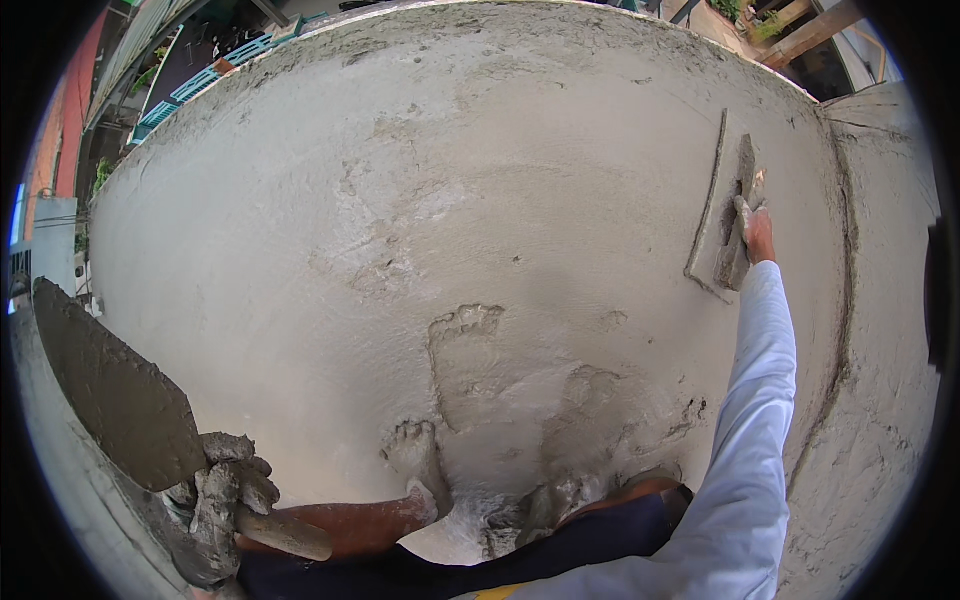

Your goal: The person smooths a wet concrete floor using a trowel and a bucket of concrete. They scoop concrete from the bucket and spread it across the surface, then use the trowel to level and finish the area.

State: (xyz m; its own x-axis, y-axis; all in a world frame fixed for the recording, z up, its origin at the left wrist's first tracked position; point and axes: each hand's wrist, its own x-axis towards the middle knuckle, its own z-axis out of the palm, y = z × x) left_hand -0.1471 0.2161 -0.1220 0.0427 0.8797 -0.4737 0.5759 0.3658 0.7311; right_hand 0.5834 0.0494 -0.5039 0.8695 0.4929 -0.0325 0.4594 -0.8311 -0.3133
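My right hand [758, 232] reaches far out at the upper right and grips the handle of a flat plastering float [722, 215], pressed on edge against wet grey cement [480, 200]. At the lower left, my left hand [222, 495], caked in cement, holds the wooden handle of a pointed trowel [115, 390]. The trowel's blade is coated with grey mortar and points up and to the left. My right arm wears a long white sleeve [750, 430].
Footprints [465, 350] dent the wet surface in the lower middle, and my bare legs and feet [420, 505] stand in it at the bottom. A raised ridge [845, 260] runs down the right side. Buildings and teal railings [205, 75] lie beyond the far edge.
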